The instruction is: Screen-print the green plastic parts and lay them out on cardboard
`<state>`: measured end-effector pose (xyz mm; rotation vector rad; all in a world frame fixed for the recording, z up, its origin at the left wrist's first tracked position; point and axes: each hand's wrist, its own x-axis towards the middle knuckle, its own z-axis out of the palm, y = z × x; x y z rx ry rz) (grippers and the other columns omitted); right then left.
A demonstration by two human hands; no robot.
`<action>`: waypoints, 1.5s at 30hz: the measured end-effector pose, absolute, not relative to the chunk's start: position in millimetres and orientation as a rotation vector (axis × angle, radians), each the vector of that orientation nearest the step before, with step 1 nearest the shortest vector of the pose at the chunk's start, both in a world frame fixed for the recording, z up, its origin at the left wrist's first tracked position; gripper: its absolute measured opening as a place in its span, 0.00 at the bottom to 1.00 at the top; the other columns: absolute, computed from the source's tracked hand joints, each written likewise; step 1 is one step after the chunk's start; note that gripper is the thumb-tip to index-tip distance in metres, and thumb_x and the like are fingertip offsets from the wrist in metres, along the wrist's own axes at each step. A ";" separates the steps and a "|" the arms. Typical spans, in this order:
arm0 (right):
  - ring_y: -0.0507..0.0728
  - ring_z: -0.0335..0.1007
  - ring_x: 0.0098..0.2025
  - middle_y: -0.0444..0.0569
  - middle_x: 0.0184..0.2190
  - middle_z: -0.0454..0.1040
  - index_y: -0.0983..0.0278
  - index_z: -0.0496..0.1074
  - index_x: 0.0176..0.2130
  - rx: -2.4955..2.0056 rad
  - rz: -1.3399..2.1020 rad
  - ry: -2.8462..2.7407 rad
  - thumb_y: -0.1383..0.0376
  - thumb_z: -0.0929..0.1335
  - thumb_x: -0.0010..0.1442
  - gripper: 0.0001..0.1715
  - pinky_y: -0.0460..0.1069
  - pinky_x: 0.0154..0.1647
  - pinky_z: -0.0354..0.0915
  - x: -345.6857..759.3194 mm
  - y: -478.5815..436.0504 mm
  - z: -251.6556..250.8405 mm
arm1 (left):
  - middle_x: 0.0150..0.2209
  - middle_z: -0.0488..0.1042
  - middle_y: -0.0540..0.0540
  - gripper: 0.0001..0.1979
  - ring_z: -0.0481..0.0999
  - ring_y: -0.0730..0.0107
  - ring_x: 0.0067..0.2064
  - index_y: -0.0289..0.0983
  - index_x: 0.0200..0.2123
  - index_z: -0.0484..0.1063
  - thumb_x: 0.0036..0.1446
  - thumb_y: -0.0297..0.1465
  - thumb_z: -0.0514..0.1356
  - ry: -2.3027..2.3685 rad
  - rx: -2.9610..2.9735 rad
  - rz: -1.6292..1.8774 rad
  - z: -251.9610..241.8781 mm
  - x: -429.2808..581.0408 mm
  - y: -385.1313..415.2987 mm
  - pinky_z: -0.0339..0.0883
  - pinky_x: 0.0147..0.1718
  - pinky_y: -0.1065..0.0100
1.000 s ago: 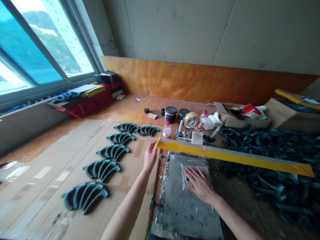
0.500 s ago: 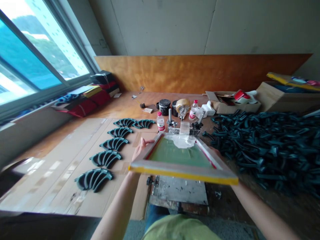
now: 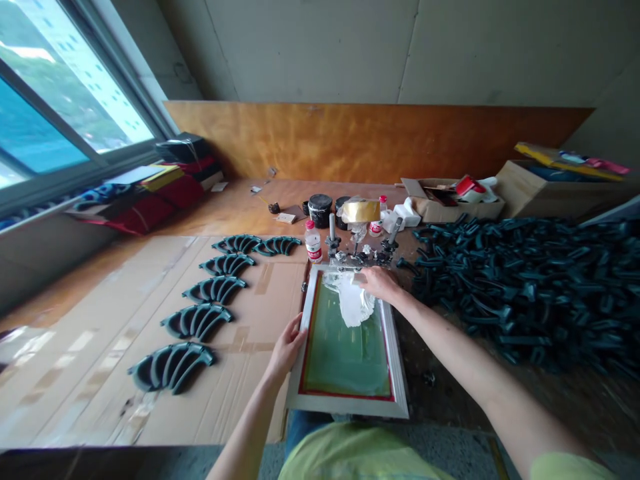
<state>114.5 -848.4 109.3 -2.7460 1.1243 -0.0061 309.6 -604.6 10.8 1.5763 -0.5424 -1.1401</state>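
A silk-screen frame (image 3: pixel 398 360) lies flat in front of me, with green mesh (image 3: pixel 345 363) and a red inner border. White ink (image 3: pixel 356 307) is pooled on the far part of the mesh. My left hand (image 3: pixel 290 343) grips the frame's left side rail. At the far end, the fingers of my right hand (image 3: pixel 381 285) close around a pale squeegee (image 3: pixel 358 277), which stands mostly hidden beside the ink. Behind the frame is a metal clamp (image 3: pixel 334 248) with upright posts. The metal plate under the screen is hidden.
Several dark green curved, ribbed parts (image 3: pixel 207 290) lie in a column on cardboard (image 3: pixel 107 320) to the left. A big heap of similar dark parts (image 3: pixel 530 287) covers the right side. Bottles (image 3: pixel 313 241), black tubs (image 3: pixel 320 211), a tape roll (image 3: pixel 361 211) and an open carton (image 3: pixel 457 210) stand behind.
The screen frame has come down from a raised tilt to lying flat. My right hand has moved from its right side to the squeegee at the far end; my left hand stays on the left rail.
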 end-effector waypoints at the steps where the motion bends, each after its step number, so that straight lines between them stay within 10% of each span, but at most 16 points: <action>1: 0.61 0.73 0.42 0.55 0.37 0.77 0.66 0.74 0.41 -2.750 -0.020 1.170 0.60 0.69 0.58 0.13 0.51 0.42 0.65 111.4 -848.3 109.0 | 0.27 0.74 0.51 0.45 0.71 0.70 0.25 0.36 0.62 0.61 0.44 0.52 0.65 -0.534 1.580 -1.141 11.2 309.7 -604.1 0.63 0.24 0.71; 21: 0.55 0.66 0.37 0.46 0.30 0.73 0.62 0.72 0.30 -2.872 -0.149 0.490 0.74 0.66 0.54 0.08 0.47 0.35 0.61 70.5 -808.0 106.9 | 0.30 0.77 0.49 0.42 0.74 0.69 0.27 0.36 0.61 0.64 0.45 0.51 0.65 -0.462 1.590 -1.101 22.4 298.1 -600.3 0.66 0.26 0.71; 32: 0.57 0.69 0.42 0.49 0.38 0.75 0.63 0.75 0.42 -2.795 -0.385 0.554 0.72 0.67 0.58 0.12 0.49 0.43 0.65 75.4 -798.5 90.8 | 0.28 0.76 0.50 0.40 0.72 0.72 0.24 0.36 0.60 0.64 0.46 0.48 0.66 -0.438 1.577 -1.107 36.7 297.2 -600.4 0.66 0.23 0.72; 38: 0.57 0.72 0.44 0.49 0.47 0.75 0.56 0.61 0.63 -2.669 -0.433 0.940 0.64 0.72 0.57 0.37 0.49 0.44 0.65 112.6 -855.7 128.2 | 0.27 0.76 0.52 0.42 0.73 0.70 0.25 0.39 0.59 0.65 0.43 0.51 0.66 -0.433 1.546 -1.156 84.0 301.0 -598.2 0.65 0.23 0.72; 45: 0.57 0.72 0.35 0.50 0.34 0.77 0.62 0.75 0.43 -2.445 -0.684 1.399 0.61 0.64 0.63 0.13 0.50 0.37 0.65 40.4 -883.0 104.3 | 0.36 0.79 0.46 0.30 0.76 0.66 0.32 0.37 0.39 0.75 0.49 0.58 0.57 -0.491 1.294 -0.994 155.7 319.2 -639.3 0.70 0.31 0.67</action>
